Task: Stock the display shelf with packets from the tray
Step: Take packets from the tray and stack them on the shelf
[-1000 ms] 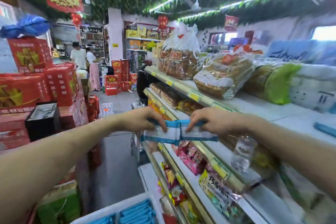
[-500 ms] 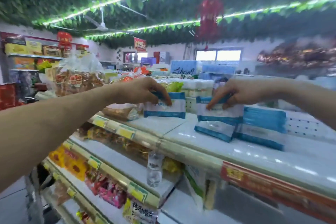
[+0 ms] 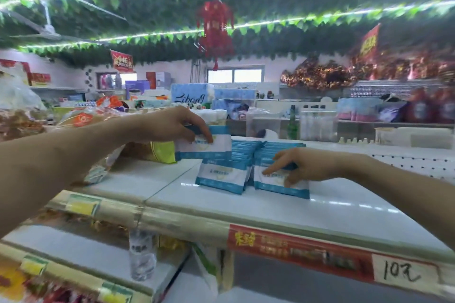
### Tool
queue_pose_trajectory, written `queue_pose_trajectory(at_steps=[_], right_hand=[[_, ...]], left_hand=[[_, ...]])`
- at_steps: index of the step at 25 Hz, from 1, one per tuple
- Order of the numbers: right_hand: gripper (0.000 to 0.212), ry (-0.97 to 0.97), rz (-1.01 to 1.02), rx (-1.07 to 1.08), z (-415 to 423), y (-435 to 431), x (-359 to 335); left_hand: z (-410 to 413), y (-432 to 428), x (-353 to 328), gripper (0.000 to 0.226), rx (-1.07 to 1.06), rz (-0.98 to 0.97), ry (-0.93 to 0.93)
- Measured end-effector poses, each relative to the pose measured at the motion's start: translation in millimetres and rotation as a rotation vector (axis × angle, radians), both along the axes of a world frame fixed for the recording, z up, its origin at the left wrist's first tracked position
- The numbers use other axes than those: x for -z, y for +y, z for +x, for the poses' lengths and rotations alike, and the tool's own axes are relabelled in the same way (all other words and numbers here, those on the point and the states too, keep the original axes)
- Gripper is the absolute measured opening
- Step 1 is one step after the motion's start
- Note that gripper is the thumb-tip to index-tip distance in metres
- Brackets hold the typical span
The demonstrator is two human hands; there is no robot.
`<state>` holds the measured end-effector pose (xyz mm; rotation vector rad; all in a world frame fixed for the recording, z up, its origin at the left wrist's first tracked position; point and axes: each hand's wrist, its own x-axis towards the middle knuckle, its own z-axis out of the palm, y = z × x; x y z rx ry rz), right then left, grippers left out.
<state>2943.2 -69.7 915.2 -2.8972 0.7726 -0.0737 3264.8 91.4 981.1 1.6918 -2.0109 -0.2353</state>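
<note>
Both hands are closing in on the rows of packets (image 3: 243, 152) standing on the shelf (image 3: 246, 206). Half a second ago both carried packets were higher and further from the rows; now one is hanging just over them and the other is down against them.

Left of the rows, the left hand (image 3: 177, 124) is gripping the raised packet (image 3: 204, 146) by its top edge. Its fingers are curled over the front and the thumb is hidden. It is holding the packet upright, just above the rows' left file, beside a yellow-green bag (image 3: 162, 152).

At the front of the rows' right file, the right hand (image 3: 305, 167) is pinching the front packet (image 3: 278, 183), fingers over its top and thumb on its face. The packet's bottom edge is resting on the shelf.

The step in hand looks like seating, with one packet landing and one waiting. The tray is out of view.

Next, the right hand probably needs to be letting go only once its packet is leaning back on the rows. The left hand should then be lowering its packet squarely in front of the left file, face outward. These soft packets may tip forward.
</note>
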Motion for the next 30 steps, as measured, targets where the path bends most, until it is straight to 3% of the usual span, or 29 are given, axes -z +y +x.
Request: queue_pose_trajectory(at_steps=[7, 13, 17, 24, 30], right_hand=[[0.055, 0.084, -0.373, -0.032, 7, -16, 10], [0.057, 0.083, -0.524, -0.046, 2, -25, 11], [0.061, 0.049, -0.524, -0.023, -19, -31, 14], [0.059, -0.063, -0.504, 0.094, -74, -28, 6], [0.044, -0.209, -0.524, 0.201, -118, -25, -4]], left_hand=[[2, -10, -4, 0.046, -0.003, 0.005, -0.017], [-16, -20, 1, 0.047, 0.048, 0.023, -0.023], [-44, -43, 11, 0.044, 0.132, 0.053, -0.008], [-104, -98, 43, 0.039, 0.353, 0.049, -0.272], [-116, -127, 64, 0.037, 0.354, -0.037, -0.371]])
